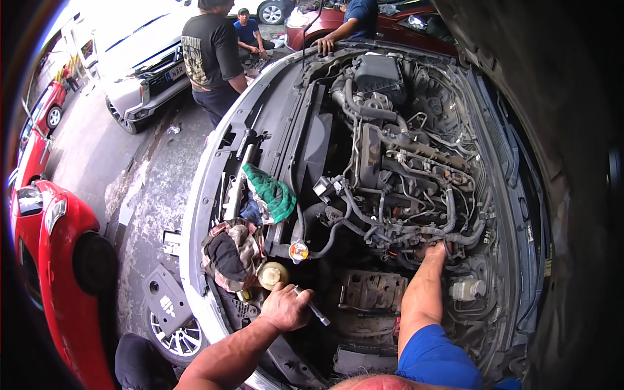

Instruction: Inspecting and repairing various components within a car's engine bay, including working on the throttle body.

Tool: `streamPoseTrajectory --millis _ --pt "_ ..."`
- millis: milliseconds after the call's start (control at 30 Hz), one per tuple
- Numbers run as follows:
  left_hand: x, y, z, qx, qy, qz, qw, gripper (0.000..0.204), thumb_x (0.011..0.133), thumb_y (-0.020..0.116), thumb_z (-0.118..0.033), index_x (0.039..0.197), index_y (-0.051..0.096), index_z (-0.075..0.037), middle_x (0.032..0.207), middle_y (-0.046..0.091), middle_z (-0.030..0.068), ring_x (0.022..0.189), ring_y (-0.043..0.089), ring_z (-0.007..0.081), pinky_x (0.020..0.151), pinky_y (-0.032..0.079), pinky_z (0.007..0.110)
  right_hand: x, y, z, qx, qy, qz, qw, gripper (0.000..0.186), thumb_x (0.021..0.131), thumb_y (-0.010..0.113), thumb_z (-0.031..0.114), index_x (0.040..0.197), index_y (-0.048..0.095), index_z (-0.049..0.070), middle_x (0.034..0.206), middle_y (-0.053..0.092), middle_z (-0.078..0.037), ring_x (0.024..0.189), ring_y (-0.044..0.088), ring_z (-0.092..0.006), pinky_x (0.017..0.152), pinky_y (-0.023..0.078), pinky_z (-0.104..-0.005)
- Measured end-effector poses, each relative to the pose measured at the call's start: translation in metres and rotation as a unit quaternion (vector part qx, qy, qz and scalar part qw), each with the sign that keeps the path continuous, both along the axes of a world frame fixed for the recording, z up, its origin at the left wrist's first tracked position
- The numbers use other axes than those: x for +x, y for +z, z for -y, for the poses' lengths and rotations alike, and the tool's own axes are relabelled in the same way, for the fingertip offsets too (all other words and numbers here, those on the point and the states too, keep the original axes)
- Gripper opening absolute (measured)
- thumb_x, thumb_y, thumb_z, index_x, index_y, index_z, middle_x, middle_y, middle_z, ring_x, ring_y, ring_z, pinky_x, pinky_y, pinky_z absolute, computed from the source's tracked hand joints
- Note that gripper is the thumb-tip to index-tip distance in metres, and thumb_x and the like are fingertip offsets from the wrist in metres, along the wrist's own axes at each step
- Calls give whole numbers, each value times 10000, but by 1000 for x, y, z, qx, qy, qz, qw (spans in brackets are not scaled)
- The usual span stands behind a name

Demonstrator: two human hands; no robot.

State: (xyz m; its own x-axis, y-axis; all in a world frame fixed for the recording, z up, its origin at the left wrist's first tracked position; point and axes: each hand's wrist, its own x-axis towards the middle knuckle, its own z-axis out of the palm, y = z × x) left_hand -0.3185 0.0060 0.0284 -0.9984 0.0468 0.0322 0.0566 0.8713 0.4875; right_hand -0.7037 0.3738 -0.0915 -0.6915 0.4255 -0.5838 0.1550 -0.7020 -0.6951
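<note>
Wrapped around a chrome socket wrench, my left hand hovers by the near front corner of the engine bay. Just beyond it is a yellowed reservoir with a pale cap. My right hand reaches down among hoses and wiring at the near end of the engine; its fingers are mostly hidden there. Below that arm lies an exposed battery tray. A radiator cap with an orange label sits between my hands and the front panel.
Rags, one green and one patterned, lie on the front panel beside a long metal tool. A wheel and grey cover rest on the floor. People stand beyond; a red car is at left.
</note>
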Motion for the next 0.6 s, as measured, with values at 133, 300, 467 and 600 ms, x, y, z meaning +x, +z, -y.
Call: streamPoseTrajectory --millis 133,300,467,600 --pt "1 -2 0 6 -1 -9 1000 458 687 702 -259 1108 559 -148 800 644 64 863 629 271 808 417 409 0 1 -1 0 9 -41 999 264 928 464 370 810 560 155 621 442 33 431 319 -79 402 306 -216" --pt "-1 -1 -1 4 4 -47 999 425 635 719 -212 1030 581 -135 762 610 39 782 615 254 751 416 406 -1 -10 -9 35 37 -57 997 265 935 447 357 838 563 139 672 479 17 455 344 -89 419 323 -224" --pt "-2 0 -1 -1 4 -42 999 426 634 723 -217 1027 583 -130 769 617 43 785 617 255 754 416 405 1 -3 -5 17 18 -42 999 266 939 435 339 858 572 125 707 521 -13 447 343 -94 406 307 -221" --pt "0 1 -1 -7 7 -43 999 424 635 724 -219 1024 586 -126 772 622 47 787 618 257 758 416 405 9 6 5 16 26 -26 999 268 942 427 335 869 578 126 716 542 -28 436 336 -90 393 298 -217"
